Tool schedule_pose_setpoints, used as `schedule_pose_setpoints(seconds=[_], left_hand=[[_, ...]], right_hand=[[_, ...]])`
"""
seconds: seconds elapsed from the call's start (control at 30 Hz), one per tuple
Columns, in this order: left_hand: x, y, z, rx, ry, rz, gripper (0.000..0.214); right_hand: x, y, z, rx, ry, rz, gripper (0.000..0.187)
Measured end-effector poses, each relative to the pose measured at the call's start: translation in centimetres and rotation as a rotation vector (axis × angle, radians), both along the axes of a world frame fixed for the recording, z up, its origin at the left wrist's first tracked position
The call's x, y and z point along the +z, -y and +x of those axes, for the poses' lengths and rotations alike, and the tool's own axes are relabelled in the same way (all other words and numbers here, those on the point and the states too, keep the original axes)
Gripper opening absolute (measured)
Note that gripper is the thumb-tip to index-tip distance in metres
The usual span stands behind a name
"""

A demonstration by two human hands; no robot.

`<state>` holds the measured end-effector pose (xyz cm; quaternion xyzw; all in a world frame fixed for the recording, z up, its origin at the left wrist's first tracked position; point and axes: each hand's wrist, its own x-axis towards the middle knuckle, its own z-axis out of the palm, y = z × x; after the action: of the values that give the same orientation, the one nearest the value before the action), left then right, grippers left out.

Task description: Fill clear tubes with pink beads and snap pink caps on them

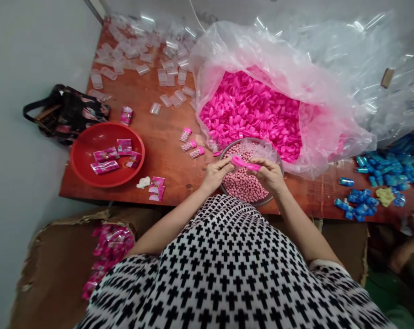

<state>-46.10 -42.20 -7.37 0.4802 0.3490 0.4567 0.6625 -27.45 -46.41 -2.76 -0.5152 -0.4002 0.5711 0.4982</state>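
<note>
Both my hands meet over a metal bowl (pixel 277 162) full of small pink candy balls (pixel 243 185) at the table's front edge. My left hand (pixel 216 173) and my right hand (pixel 269 172) are closed on a pink plastic piece (pixel 244 163) held between them. Just behind the bowl, a large clear plastic bag (pixel 227 50) lies open with a heap of pink plastic caps (pixel 251 112) inside. Three small filled containers with pink caps (pixel 192 145) lie left of the bowl.
A red bowl (pixel 86 176) with pink packets stands at the left. Clear empty containers (pixel 141 55) are scattered at the back. Blue pieces (pixel 381 183) lie at the right. A dark bag (pixel 66 112) hangs off the left edge. A cardboard box (pixel 56 256) with pink packets sits below.
</note>
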Motion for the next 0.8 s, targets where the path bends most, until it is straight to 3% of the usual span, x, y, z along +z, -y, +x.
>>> schedule_pose_setpoints(seconds=[0.1,0.23,0.47,0.67,0.8], left_hand=[[-0.1,0.0,0.1,-0.037,-0.074,0.190,0.031],[-0.7,0.1,0.2,0.004,-0.112,0.268,0.032],[0.3,-0.1,-1.1,0.118,-0.221,0.423,0.026],[0.7,-0.2,-1.8,0.129,-0.237,0.424,0.023],[-1.3,-1.2,-3.1,0.162,-0.247,0.276,0.027]], right_hand=[[0.8,-0.8,-0.9,0.044,-0.068,-0.094,0.046],[2.1,-1.7,-2.0,0.204,-0.182,-0.294,0.041],[1.6,-2.2,-4.4,0.165,-0.369,-0.426,0.030],[-0.1,-2.4,-7.2,-0.083,-0.395,-0.368,0.019],[-1.7,-4.2,-8.9,0.002,-0.316,-0.399,0.027]])
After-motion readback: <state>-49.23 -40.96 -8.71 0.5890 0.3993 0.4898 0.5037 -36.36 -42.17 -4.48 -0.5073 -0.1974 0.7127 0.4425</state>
